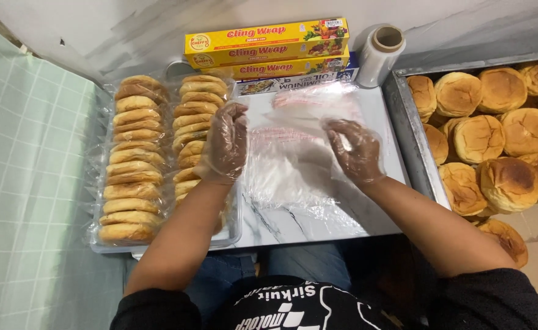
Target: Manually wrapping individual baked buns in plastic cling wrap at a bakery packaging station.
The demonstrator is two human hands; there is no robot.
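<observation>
White marble-look table (pixel 293 226) fills the middle, a pale green checked cloth (pixel 30 183) covering the floor side at left. At right, a big metal tray (pixel 410 131) piled with loose round buns (pixel 495 140), browned tops up, several spilling past the tray's near edge. On the table's left part, two rows of sliced buns standing on edge, each row sealed in a clear wrapped pack (pixel 137 159). At the far edge, stacked long yellow cling film boxes (pixel 266 43) with a foil box under them; a clear film roll (pixel 380 54) stands upright just beside them, near the tray corner. Centre of table: a stack of thin clear plastic bags (pixel 293 153), lying flat, crinkled, faint red print on top. Both hands wear clear disposable gloves. Left hand (pixel 225 143) sits at the bags' left edge, over the nearer bun row, fingers curled, pinching the top bag's edge. Right hand (pixel 355 150) is on the bags' right side, fingertips pressed down and gripping the top sheet. Hands are apart, the bag stretched between them.
</observation>
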